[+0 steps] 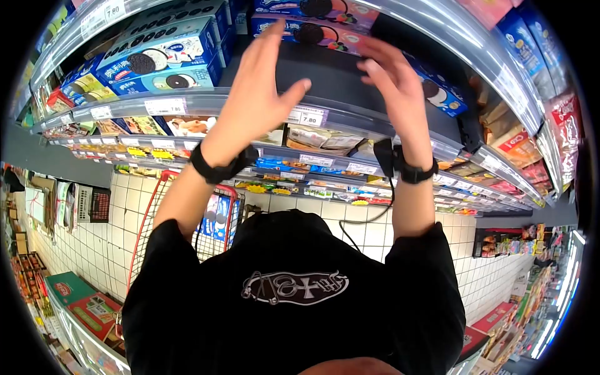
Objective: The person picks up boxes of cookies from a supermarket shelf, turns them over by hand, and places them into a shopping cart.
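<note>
Both of my hands reach over a dark shelf (331, 78) in the head view. My left hand (259, 94) is raised with its thumb and fingers apart and nothing in its grasp; its fingertips are near the left end of a blue and pink cookie box (312, 34). My right hand (397, 81) is spread near the right end of that box, also holding nothing. Whether any fingertip touches the box cannot be made out. Another similar box (319, 7) lies on top of it. A blue box (437, 90) sits just right of my right hand.
Stacked blue cookie boxes (159, 59) stand at the shelf's left. A clear price rail (350, 119) runs along the front edge, with lower shelves of packets below. A red-framed cart (150, 219) holding blue packages (217, 215) is at the lower left.
</note>
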Motion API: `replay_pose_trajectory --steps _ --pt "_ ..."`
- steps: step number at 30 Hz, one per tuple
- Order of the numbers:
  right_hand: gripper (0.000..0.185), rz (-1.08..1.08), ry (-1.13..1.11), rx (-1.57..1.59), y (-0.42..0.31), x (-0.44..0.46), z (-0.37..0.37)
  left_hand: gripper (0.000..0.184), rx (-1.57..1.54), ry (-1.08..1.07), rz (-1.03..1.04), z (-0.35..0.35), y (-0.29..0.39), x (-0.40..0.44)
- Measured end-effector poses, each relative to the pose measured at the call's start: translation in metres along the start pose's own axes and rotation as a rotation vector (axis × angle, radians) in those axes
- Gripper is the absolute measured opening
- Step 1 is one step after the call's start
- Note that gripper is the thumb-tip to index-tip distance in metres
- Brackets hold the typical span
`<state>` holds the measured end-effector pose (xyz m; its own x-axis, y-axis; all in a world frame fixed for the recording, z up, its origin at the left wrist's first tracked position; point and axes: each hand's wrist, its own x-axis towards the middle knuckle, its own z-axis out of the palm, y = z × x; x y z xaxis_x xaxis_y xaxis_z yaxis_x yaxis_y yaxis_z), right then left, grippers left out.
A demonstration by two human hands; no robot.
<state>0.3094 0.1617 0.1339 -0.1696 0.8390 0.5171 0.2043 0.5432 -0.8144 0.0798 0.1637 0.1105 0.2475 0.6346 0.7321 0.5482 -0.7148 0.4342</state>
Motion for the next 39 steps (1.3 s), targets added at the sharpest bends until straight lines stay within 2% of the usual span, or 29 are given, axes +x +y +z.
replay_pose_trajectory --steps 2,3,4,6,7,8,10,11,12,14,15,16,18,19,20,21,22,24,25,28,29,32,33,39 --pt "0.043 -0.024 0.000 -0.203 0.009 0.017 0.003 0.088 -0.007 0.016 -0.050 0.002 -0.012 0.013" --pt "0.052 -0.016 0.006 -0.272 0.014 0.025 0.004 0.086 0.074 -0.027 -0.067 0.000 -0.014 0.021" --pt "0.052 -0.022 0.012 -0.261 0.017 0.029 0.006 0.086 0.085 -0.031 -0.060 -0.002 -0.016 0.026" --pt "0.063 0.104 0.112 -0.459 0.017 0.033 0.012 0.080 -0.140 -0.040 -0.169 -0.005 -0.022 0.033" --pt "0.075 0.167 0.055 -0.395 0.017 0.034 0.011 0.103 -0.291 -0.116 -0.319 -0.005 -0.030 0.037" --pt "0.075 0.167 0.060 -0.394 0.020 0.037 0.009 0.103 -0.290 -0.120 -0.315 -0.006 -0.033 0.042" --pt "0.078 0.133 -0.002 -0.384 0.036 0.041 0.005 0.101 -0.353 -0.111 -0.448 -0.004 -0.037 0.047" --pt "0.081 -0.082 -0.005 -0.410 0.038 0.052 0.006 0.101 -0.360 -0.089 -0.475 -0.002 -0.040 0.050" --pt "0.079 0.136 -0.028 -0.208 0.037 0.048 0.000 0.100 -0.420 -0.083 -0.486 0.002 -0.048 0.053" --pt "0.061 0.113 -0.074 0.206 0.037 0.056 0.001 0.099 -0.519 -0.069 -0.448 0.009 -0.058 0.055" --pt "0.080 0.433 -0.081 0.066 0.020 0.056 -0.006 0.097 -0.593 -0.058 -0.404 0.012 -0.063 0.055" --pt "0.080 0.436 -0.073 0.067 0.014 0.056 -0.008 0.097 -0.596 -0.066 -0.402 0.013 -0.068 0.055" --pt "0.076 0.430 -0.117 0.101 0.008 0.056 -0.006 0.097 -0.479 -0.051 -0.414 0.015 -0.075 0.057" --pt "0.076 0.427 -0.104 0.106 0.011 0.055 -0.004 0.084 -0.408 0.052 -0.387 0.019 -0.077 0.054" --pt "0.075 0.257 -0.084 0.100 0.021 0.054 0.000 0.087 -0.470 -0.055 -0.434 0.010 -0.064 0.051" --pt "0.073 0.086 -0.058 0.091 0.030 0.051 0.005 0.087 -0.328 -0.041 -0.410 0.011 -0.071 0.048" --pt "0.064 -0.016 -0.027 0.158 0.038 0.045 0.013 0.087 -0.190 -0.025 -0.380 0.013 -0.079 0.047" --pt "0.078 0.028 0.002 -0.378 0.012 0.019 0.008 0.081 0.065 -0.037 -0.359 0.005 -0.055 0.038" --pt "0.076 0.041 0.008 -0.362 0.007 0.009 0.010 0.080 0.121 -0.063 -0.329 0.001 -0.046 0.035" --pt "0.071 -0.186 0.149 -0.523 0.015 -0.015 0.013 0.070 0.211 -0.111 -0.280 -0.007 -0.023 0.029" --pt "0.063 -0.146 0.184 -0.491 0.013 -0.020 0.012 0.067 0.263 -0.155 -0.251 -0.010 -0.017 0.026" --pt "0.062 -0.109 0.214 -0.560 0.006 -0.028 0.004 0.067 0.256 -0.275 -0.244 -0.019 0.008 0.020" --pt "0.058 -0.127 0.261 -0.594 0.007 -0.030 0.004 0.065 0.245 -0.264 -0.274 -0.020 0.017 0.018" --pt "0.053 -0.009 0.213 -0.581 0.003 -0.043 -0.003 0.063 0.294 -0.165 -0.237 -0.032 0.018 -0.001"
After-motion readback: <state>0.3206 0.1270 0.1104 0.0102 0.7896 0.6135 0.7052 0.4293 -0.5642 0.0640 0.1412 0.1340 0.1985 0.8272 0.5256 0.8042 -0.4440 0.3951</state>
